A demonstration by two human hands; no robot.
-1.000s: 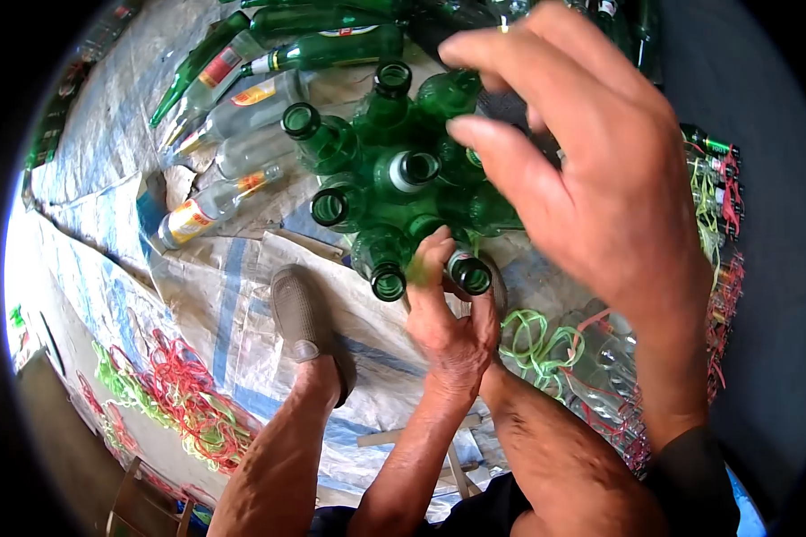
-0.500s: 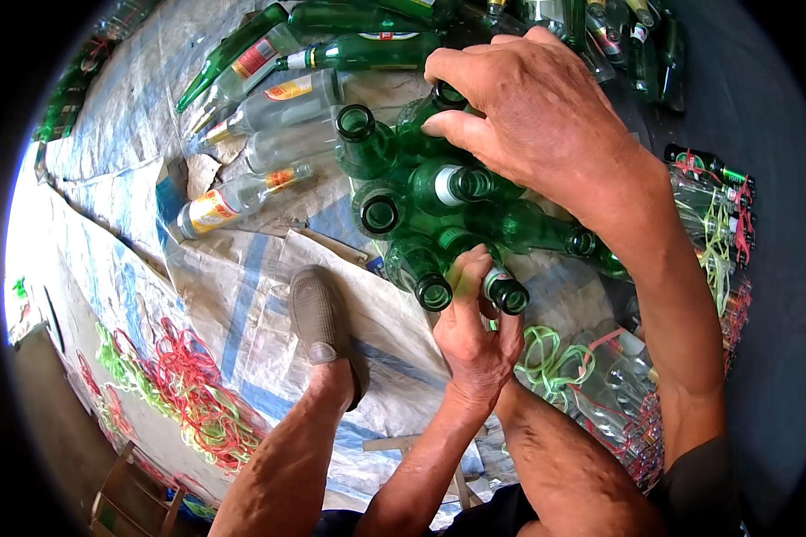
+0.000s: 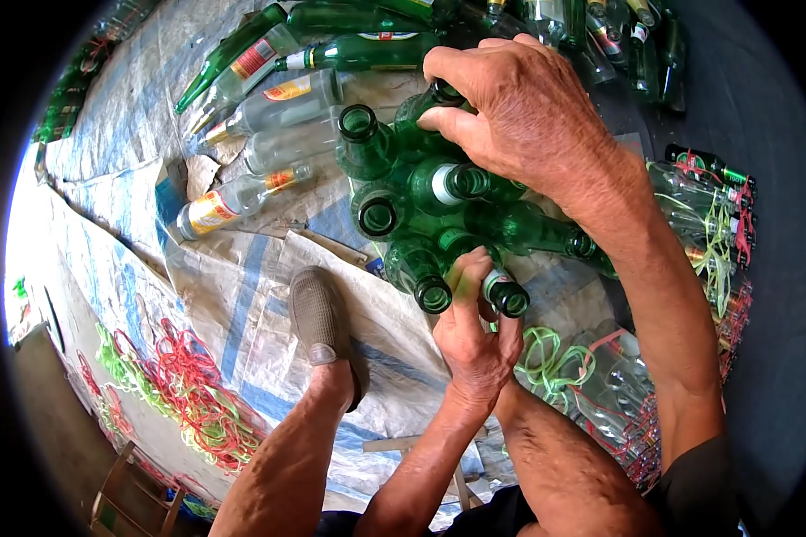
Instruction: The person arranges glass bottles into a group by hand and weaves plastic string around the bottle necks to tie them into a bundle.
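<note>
Several green glass bottles stand upright in a tight cluster on the sheet, mouths up. My right hand [image 3: 528, 121] curls its thumb and fingers around the top of a far green bottle [image 3: 412, 125]. My left hand [image 3: 477, 336] is closed at the near side, its fingers against the neck of a green bottle [image 3: 508, 294] with a pale neck label. Beside that neck rises another bottle mouth [image 3: 433, 294]. A white-banded green bottle [image 3: 448, 182] is in the middle of the group. To the right, a green bottle [image 3: 528, 228] leans outward.
Clear bottles with orange labels [image 3: 210, 212] and more green bottles [image 3: 363, 52] lie at the upper left. Red and green plastic strings [image 3: 192, 394] are heaped lower left. String-tied clear bottles [image 3: 613, 385] are at right. My shod foot [image 3: 318, 309] rests on the striped sheet [image 3: 242, 304].
My right hand has shifted very slightly downward, still at the far bottle's top. My left hand and the bottle cluster look almost the same.
</note>
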